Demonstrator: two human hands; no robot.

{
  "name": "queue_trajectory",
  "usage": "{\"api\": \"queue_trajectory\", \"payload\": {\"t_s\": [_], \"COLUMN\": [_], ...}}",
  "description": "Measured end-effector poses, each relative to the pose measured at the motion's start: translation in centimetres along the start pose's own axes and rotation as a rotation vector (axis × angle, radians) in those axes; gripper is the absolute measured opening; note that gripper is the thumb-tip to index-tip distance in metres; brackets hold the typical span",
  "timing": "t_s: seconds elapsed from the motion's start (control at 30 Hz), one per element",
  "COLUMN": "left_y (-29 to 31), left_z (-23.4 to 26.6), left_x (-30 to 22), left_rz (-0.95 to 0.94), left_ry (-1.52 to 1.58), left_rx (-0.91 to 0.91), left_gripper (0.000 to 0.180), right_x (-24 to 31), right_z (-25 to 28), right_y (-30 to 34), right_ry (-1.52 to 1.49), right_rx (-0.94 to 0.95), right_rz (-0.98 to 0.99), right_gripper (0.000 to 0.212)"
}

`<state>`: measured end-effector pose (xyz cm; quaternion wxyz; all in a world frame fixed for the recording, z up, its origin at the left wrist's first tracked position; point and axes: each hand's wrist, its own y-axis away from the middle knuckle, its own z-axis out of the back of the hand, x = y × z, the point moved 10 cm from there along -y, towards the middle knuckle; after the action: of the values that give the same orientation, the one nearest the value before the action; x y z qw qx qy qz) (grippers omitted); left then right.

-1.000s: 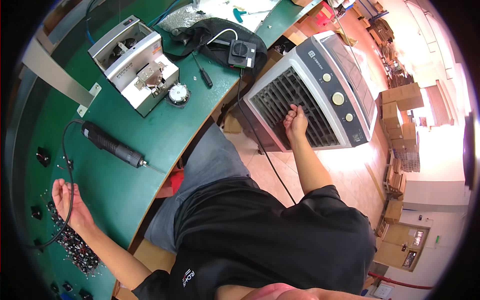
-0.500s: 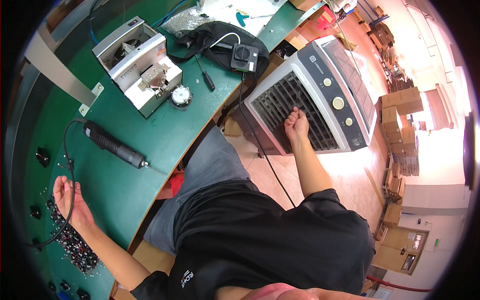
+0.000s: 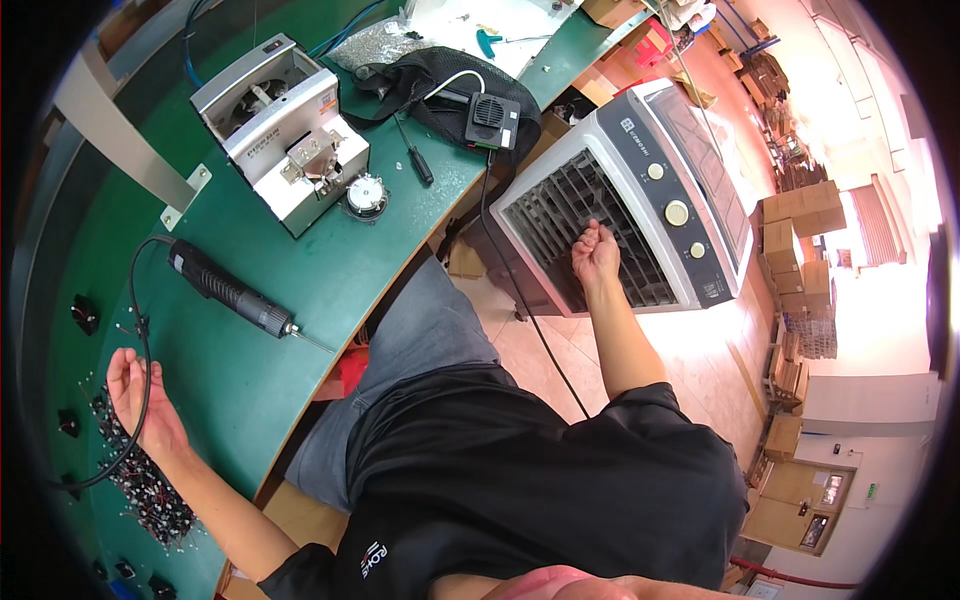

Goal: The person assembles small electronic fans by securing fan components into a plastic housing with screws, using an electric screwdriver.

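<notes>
My left hand: fingers loosely bent, behind black cord, near little parts | My right hand: balled loosely, can't tell if holding

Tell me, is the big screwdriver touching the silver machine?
Apart. The head view shows bare green table between the big screwdriver and the silver machine.

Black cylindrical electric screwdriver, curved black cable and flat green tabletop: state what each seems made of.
Black cylindrical electric screwdriver: probably moulded plastic, by its dull surface; its silvery chuck glints like metal.
Curved black cable: likely matte rubber or plastic sheathing, given its smooth bend.
Flat green tabletop: smooth and slightly glossy, perhaps laminate or rubber matting; I cannot tell which.
</notes>
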<state>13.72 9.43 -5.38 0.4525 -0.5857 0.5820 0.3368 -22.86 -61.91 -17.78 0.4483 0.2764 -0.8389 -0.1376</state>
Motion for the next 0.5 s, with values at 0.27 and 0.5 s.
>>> {"api": "queue_trajectory", "payload": {"t_s": [0.27, 0.5], "left_y": [-0.1, 0.0], "left_z": [0.3, 0.3], "left_x": [0.1, 0.1], "left_rz": [0.011, 0.011], "left_ry": [-0.016, -0.034], "left_rx": [-0.026, -0.047], "left_gripper": [0.029, 0.029], "right_x": [-0.3, -6.4], "right_z": [-0.6, 2.9], "right_y": [0.8, 1.4], "right_ry": [-0.006, 0.254], "right_rx": [-0.004, -0.047], "right_rz": [-0.009, -0.179], "right_gripper": [0.025, 0.029]}}
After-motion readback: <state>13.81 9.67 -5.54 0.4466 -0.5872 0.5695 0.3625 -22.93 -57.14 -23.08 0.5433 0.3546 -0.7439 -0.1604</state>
